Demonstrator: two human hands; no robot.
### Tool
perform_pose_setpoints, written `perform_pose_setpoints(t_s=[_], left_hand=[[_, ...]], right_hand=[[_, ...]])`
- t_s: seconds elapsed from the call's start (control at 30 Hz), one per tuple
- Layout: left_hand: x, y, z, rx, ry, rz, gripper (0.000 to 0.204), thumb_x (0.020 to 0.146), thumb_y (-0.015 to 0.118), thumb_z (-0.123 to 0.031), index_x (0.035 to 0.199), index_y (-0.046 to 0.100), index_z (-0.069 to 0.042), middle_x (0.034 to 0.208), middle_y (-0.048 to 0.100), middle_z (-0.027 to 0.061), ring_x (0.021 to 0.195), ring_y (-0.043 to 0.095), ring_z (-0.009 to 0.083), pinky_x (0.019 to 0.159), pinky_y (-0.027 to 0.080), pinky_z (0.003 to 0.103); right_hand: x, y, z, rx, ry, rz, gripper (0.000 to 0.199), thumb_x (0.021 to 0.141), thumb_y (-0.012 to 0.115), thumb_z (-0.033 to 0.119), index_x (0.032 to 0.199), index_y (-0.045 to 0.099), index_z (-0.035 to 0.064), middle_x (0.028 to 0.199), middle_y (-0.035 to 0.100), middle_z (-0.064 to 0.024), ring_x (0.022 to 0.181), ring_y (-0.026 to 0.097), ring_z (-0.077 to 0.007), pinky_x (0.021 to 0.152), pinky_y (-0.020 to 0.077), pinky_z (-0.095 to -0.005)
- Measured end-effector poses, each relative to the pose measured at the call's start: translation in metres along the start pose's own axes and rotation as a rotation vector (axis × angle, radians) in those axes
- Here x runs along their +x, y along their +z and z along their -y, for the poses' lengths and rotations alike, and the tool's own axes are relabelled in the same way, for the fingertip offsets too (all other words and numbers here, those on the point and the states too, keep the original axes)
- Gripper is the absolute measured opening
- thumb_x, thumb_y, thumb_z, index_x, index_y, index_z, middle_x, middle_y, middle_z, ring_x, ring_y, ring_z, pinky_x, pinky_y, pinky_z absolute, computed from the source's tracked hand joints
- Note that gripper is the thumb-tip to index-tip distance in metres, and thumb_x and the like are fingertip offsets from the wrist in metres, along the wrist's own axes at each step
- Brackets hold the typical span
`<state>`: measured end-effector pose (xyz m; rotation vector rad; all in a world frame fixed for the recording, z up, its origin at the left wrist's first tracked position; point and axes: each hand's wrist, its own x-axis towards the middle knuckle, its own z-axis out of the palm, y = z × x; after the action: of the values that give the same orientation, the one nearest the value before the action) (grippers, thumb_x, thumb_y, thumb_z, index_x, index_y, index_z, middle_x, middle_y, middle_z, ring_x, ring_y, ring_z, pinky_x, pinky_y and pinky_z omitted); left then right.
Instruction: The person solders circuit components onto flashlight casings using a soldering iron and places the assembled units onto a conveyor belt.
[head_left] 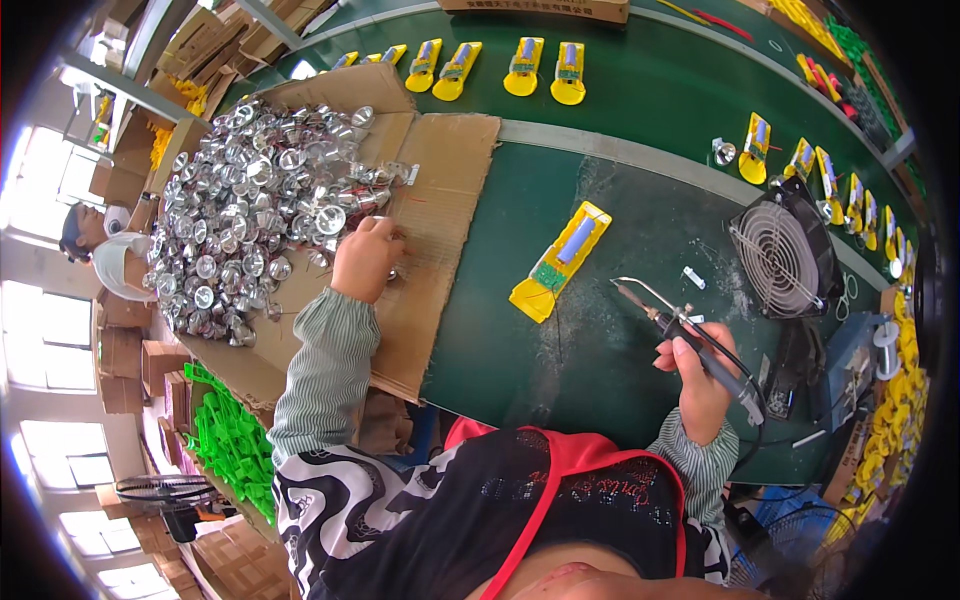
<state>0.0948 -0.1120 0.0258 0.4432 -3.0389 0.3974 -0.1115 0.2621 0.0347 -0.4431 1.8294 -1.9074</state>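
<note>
My left hand (368, 258) is at the right edge of a heap of silver flashlight reflectors (235, 210), which lie with thin wires on a cardboard sheet (455, 190). Its fingers are curled, and whatever they hold is hidden. In my right hand (698, 375) is a soldering iron (680, 332) with a thin metal feed tube, its tip pointing up and left over the green bench. Between the hands lies a yellow flashlight housing (592, 222), fitted with a blue cylindrical battery (576, 240) and a small green circuit board (547, 275). A thin wire trails from it.
A square black fan (785, 250) stands on the right of the bench, near a solder spool (886, 335). Several yellow housings (523, 68) line the green belt (650, 90) beyond. Green plastic parts (230, 435) fill a box at lower left. Another person (120, 255) is at far left.
</note>
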Motion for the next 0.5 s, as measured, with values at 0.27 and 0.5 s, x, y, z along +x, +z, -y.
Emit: perform_pose_setpoints(t_s=[0.27,0.5], left_hand=[[0.027,-0.003,-0.056,-0.991,-0.443,-0.147,0.015,0.076,0.069,-0.009,0.089,0.067,-0.002,0.079,0.063,0.0109,0.064,0.059,0.0181,0.061,0.047,0.029],[0.033,-0.024,-0.126,-0.929,-0.232,-0.035,0.013,0.075,0.067,-0.009,0.085,0.067,-0.002,0.078,0.063,0.0107,0.075,0.057,0.0264,0.067,0.046,0.036]], right_hand=[[0.003,0.012,-0.004,0.039,0.007,0.123,0.015,0.084,0.060,0.001,0.095,0.052,-0.0053,0.078,0.065,-0.0142,0.065,0.064,-0.0150,0.061,0.0538,-0.0256],[0.015,0.025,-0.009,0.060,0.010,0.247,0.015,0.082,0.062,0.001,0.094,0.054,-0.0052,0.078,0.066,-0.0127,0.066,0.065,-0.0140,0.060,0.0537,-0.0254]])
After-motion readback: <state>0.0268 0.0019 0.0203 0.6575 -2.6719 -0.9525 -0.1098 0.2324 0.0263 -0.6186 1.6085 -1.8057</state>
